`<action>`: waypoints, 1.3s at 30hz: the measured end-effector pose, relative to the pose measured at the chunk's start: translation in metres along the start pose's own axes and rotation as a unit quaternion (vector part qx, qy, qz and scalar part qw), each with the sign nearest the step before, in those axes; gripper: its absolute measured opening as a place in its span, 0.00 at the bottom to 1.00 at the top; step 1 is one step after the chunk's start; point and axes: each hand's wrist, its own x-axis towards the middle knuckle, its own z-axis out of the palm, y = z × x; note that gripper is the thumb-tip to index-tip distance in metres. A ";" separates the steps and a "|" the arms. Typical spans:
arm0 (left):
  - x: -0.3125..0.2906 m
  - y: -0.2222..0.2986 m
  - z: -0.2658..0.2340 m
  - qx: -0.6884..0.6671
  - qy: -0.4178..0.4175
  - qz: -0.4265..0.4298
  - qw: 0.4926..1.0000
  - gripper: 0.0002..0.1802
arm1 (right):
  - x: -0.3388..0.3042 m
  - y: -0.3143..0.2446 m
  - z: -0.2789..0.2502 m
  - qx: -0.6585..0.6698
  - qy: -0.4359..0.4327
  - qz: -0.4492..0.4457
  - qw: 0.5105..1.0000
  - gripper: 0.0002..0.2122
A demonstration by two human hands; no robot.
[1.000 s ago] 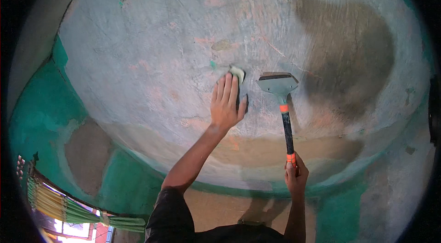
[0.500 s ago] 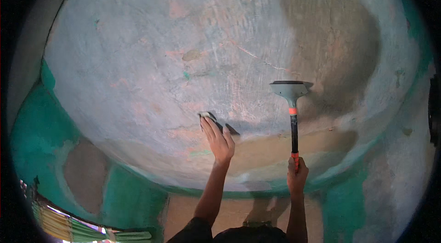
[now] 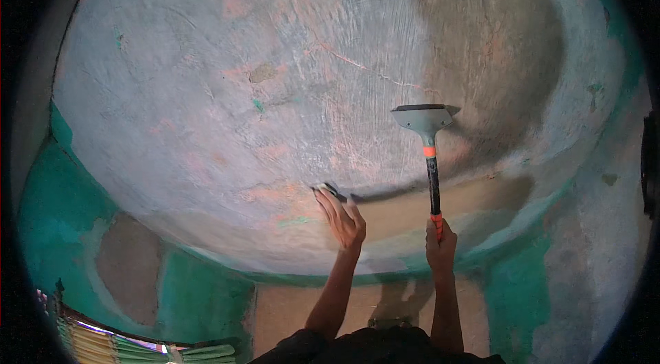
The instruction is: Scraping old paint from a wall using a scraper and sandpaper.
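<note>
A long-handled scraper (image 3: 432,178) with a wide grey head, black shaft and orange bands is upright in my right hand (image 3: 441,247), fingers wrapped round the lower grip. Its dark blade edge lies against or just off the scraped wall (image 3: 206,123); I cannot tell which. To its left and lower, my left hand (image 3: 344,223) reaches up with long, nearly straight fingers. Under those fingertips a small pale, dark-edged pad (image 3: 328,189) is pressed to the wall, mostly covered by the hand. Around it the surface shows scratches, pinkish patches and green paint flecks.
Green painted wall (image 3: 199,288) borders the scraped area below. A bare brown patch (image 3: 128,264) shows at lower left, above a green and yellow curtain (image 3: 130,349). At the far right edge is a dark object (image 3: 650,164). Shadows fall beside the scraper.
My left hand has slid right and slightly down along the wall with the pad. The scraper has shifted a little up. The whole view has turned slightly, so the wall marks sit further left.
</note>
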 end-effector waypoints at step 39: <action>-0.046 -0.047 0.043 0.107 -0.032 0.100 0.989 0.33 | 0.002 -0.004 0.005 0.045 -0.019 0.056 0.997 0.16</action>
